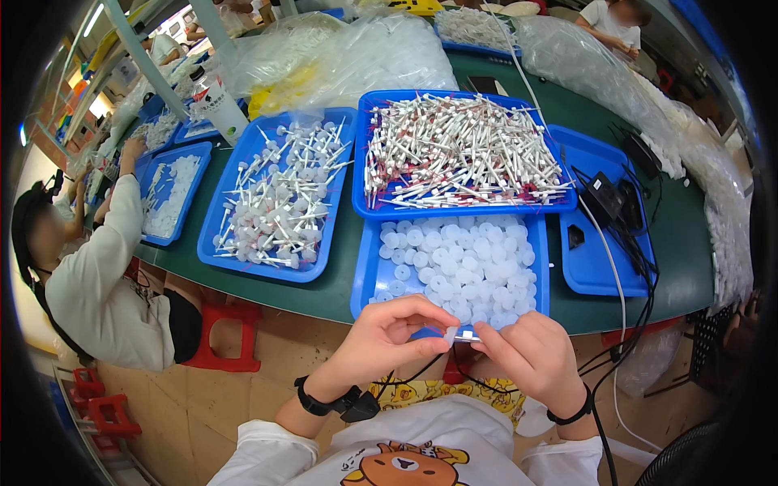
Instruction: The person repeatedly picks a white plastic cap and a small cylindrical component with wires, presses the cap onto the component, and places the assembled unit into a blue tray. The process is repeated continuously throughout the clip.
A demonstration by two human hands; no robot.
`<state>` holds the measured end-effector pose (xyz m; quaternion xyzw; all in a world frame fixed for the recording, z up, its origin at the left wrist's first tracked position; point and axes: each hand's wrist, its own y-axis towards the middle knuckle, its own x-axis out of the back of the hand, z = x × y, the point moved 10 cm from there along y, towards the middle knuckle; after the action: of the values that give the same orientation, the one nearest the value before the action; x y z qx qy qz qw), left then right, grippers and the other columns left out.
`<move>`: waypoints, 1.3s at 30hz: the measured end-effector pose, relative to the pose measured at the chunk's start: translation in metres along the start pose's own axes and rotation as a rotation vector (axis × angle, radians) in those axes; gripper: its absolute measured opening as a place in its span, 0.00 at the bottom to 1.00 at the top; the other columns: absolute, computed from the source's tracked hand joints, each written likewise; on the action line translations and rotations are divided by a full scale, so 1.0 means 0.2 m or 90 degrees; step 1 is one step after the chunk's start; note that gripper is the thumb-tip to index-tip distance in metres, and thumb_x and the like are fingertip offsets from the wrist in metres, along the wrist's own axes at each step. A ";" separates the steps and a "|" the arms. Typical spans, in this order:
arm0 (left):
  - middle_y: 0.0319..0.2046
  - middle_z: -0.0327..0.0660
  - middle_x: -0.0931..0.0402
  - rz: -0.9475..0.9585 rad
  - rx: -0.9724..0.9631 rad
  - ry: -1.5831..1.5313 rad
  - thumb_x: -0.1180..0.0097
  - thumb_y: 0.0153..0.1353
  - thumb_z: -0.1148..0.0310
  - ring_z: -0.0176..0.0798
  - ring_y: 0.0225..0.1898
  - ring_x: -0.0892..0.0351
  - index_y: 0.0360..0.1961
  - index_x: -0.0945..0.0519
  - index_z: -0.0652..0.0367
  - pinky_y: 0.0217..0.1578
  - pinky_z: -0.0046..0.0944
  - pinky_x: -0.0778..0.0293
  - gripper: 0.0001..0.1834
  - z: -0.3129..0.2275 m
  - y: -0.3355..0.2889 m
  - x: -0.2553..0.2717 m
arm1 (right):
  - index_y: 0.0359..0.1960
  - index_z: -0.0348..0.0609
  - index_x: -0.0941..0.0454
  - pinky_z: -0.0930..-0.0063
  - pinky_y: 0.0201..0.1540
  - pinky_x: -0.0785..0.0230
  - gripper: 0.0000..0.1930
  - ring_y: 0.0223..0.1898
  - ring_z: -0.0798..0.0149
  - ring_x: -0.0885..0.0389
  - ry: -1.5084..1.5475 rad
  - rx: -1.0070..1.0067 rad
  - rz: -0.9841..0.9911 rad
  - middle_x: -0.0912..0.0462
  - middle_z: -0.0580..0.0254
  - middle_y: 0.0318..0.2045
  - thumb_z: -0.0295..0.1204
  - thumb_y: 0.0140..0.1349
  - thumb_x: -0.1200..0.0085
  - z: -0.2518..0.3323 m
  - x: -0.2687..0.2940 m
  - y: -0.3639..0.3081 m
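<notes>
My left hand [387, 334] pinches a translucent white plastic disc [451, 333] between thumb and fingers. My right hand [531, 356] grips a thin white stick [467, 336], its end meeting the disc; whether it sits inside the disc's hole I cannot tell. Both hands are over the near edge of a blue tray [366, 271] of loose translucent discs with centre holes. Overlapping that tray's far side, another blue tray [462, 212] is heaped with white sticks and reddish strands. To the left, a blue tray [267, 272] holds sticks with discs on them.
On the right, a blue tray [596, 271] carries a black adapter [602, 194] and cables. A white cord [600, 235] runs across the green table [681, 267]. Behind lie clear plastic bags [381, 57] and a bottle [217, 105]. A co-worker [105, 275] sits at left.
</notes>
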<state>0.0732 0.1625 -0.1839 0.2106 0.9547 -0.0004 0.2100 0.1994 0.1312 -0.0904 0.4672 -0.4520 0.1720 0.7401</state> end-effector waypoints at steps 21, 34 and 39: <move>0.40 0.47 0.15 0.025 -0.177 0.302 0.33 0.55 0.80 0.44 0.43 0.15 0.40 0.15 0.66 0.57 0.52 0.22 0.11 -0.10 -0.09 -0.12 | 0.37 0.23 0.16 0.79 0.20 0.51 0.11 0.18 0.78 0.39 0.956 -0.820 0.291 0.29 0.68 0.16 0.25 0.68 0.43 -0.14 -0.37 -0.35; 0.41 0.43 0.18 -0.457 -0.272 0.613 0.28 0.49 0.79 0.40 0.44 0.20 0.39 0.17 0.62 0.48 0.42 0.26 0.15 -0.52 -0.26 0.38 | 0.41 0.34 0.20 0.71 0.40 0.31 0.09 0.34 0.62 0.23 0.236 -0.445 -0.089 0.22 0.56 0.31 0.19 0.58 0.42 -0.29 0.05 0.12; 0.46 0.36 0.20 -0.690 -0.246 1.080 0.32 0.53 0.72 0.43 0.52 0.25 0.44 0.17 0.54 0.57 0.47 0.40 0.16 -0.65 -0.29 0.42 | 0.36 0.34 0.21 0.68 0.37 0.30 0.05 0.31 0.58 0.21 0.107 -0.403 -0.142 0.21 0.54 0.27 0.22 0.60 0.41 -0.42 0.17 0.24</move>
<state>-0.0724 0.1553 -0.1037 -0.3558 0.7393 0.2075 -0.5327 0.2262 0.2206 -0.0493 0.2450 -0.3666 -0.0208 0.8973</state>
